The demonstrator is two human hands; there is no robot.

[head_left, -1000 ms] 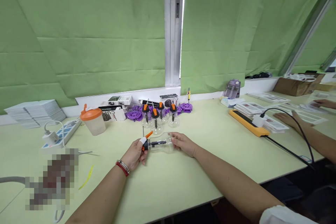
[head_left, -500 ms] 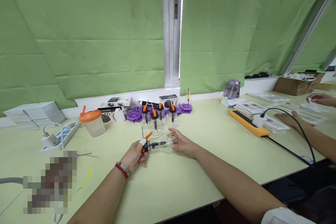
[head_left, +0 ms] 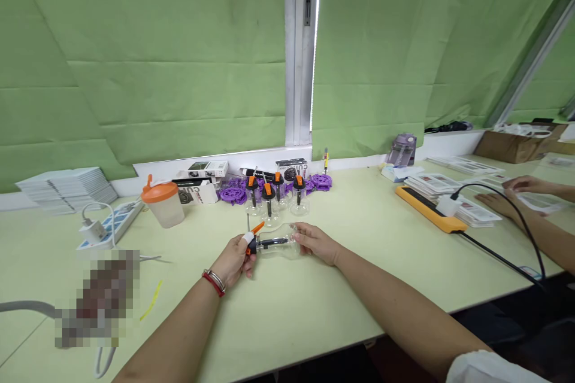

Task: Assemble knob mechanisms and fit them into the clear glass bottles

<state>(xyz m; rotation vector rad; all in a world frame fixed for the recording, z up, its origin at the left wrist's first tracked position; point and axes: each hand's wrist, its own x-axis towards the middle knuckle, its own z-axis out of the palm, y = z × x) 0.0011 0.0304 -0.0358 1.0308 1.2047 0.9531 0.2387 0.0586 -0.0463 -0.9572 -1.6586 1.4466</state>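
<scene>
A clear glass bottle [head_left: 279, 245] lies on its side just above the pale green table [head_left: 314, 305], held between both my hands. My left hand [head_left: 233, 260] pinches its black cap and orange spout at the left end; the thumb wears a white wrap and the wrist a red band. My right hand [head_left: 314, 242] curls round the bottle's base at the right end. Behind them stand several similar small bottles with orange and black caps [head_left: 275, 194].
Purple plastic wheels [head_left: 231, 194] and small boxes [head_left: 204, 170] line the sill. An orange-lidded cup [head_left: 160, 203], a power strip [head_left: 112, 224] and stacked white sheets [head_left: 67, 188] lie left. Right: an orange device [head_left: 429, 208] with a black cable, card stacks, and another person's hands [head_left: 516, 194].
Both hands keep hold of the bottle in much the same pose. The view has shifted slightly. The other person's hands at the right have moved over the cards.
</scene>
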